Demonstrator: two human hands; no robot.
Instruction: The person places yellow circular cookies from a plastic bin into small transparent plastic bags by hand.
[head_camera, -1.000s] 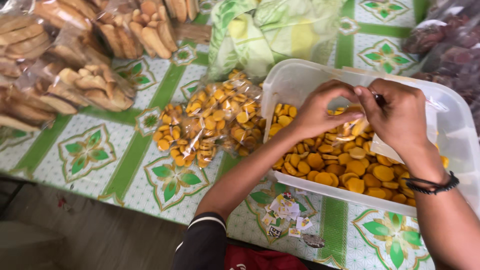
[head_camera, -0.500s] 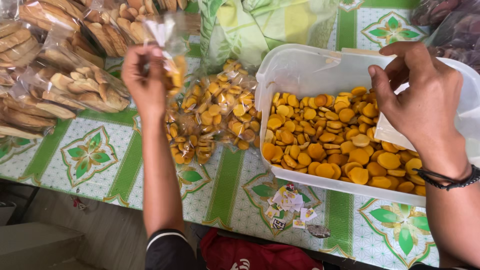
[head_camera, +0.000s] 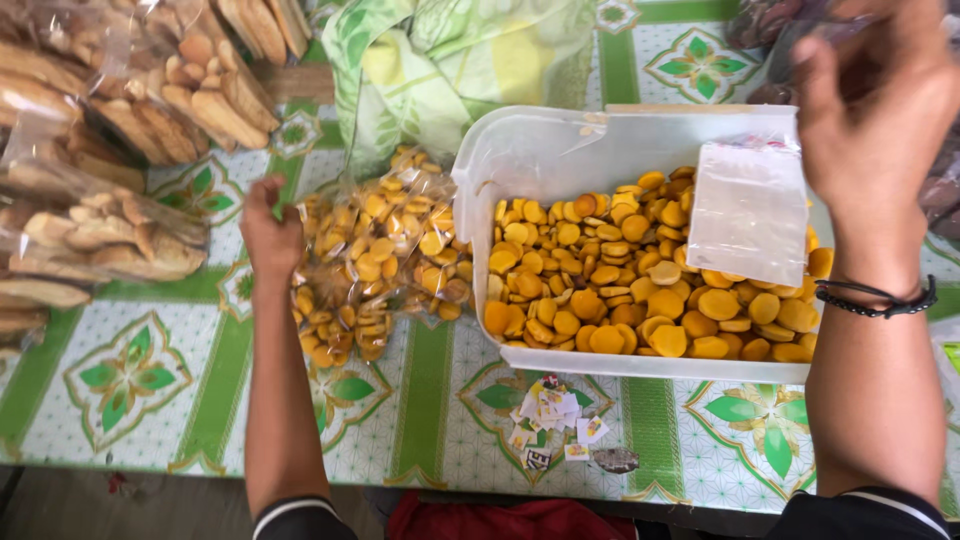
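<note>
at nine o'clock lie the bags of long brown biscuits (head_camera: 100, 180), stacked against the edge of the green patterned tablecloth (head_camera: 130, 390). the left hand (head_camera: 268, 232) rests just beside them, fingers loosely curled on the near edge of the pile of small packed bags of yellow cookies (head_camera: 375, 255); whether it pinches a bag or only touches one i cannot tell. at twelve o'clock sits a green plastic bag (head_camera: 440, 60), touching the white tub (head_camera: 520, 150), which holds loose yellow cookies (head_camera: 610, 290) heaped across its floor. a few small paper labels (head_camera: 550, 415) lie scattered on the cloth at six o'clock, just below the tub. an empty clear bag (head_camera: 750, 210) hangs over the cookies at two o'clock, and the right hand (head_camera: 880, 110), wearing a dark wristband (head_camera: 875, 300), is raised beside its top edge with fingers bent; its grip on the bag is hidden from here. the thin bag looks likely to slip or fold shut, since it hangs limp with no visible firm hold, and cookies could then spill past its mouth onto the cloth. the packed pile sits close to the table's front, so a nudge from the left forearm might push bags off.
</note>
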